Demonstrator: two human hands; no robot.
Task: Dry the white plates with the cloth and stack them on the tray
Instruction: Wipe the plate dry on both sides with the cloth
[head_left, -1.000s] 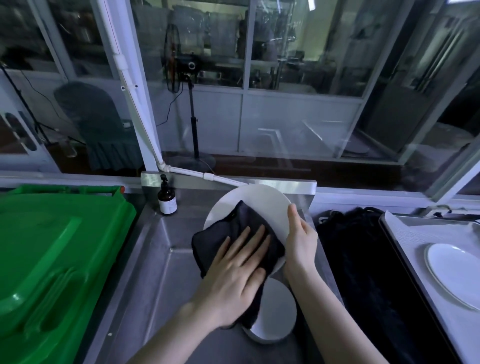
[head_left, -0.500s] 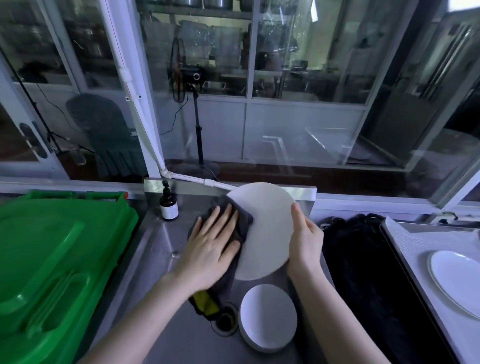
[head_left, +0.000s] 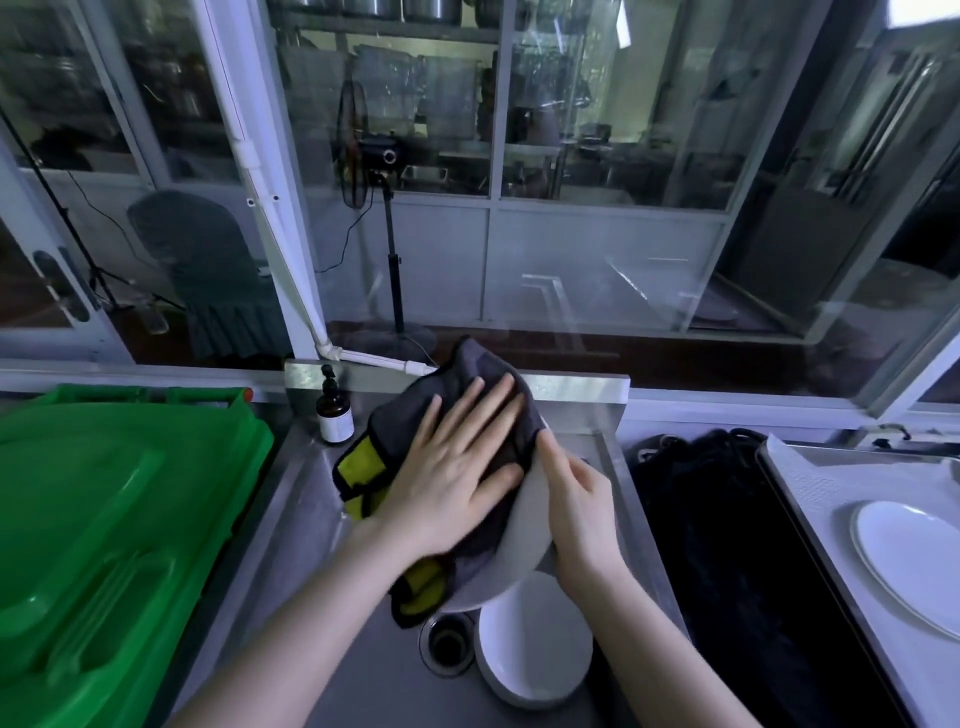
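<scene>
Steel sink (head_left: 291, 519): white plate (head_left: 524, 540) tilted, mostly covered by grey-yellow cloth (head_left: 410, 441).

The room is dim and looks a bit blue and grey. Most of the light comes through the big windows (head_left: 597, 156) in front, and the glass shows pale streaks and reflections. The left hand (head_left: 457, 483) and the cloth (head_left: 467, 415) look smeared and soft. Straight lines bend near the edges. The black area (head_left: 727, 545) on the right is too dark to see into.
</scene>
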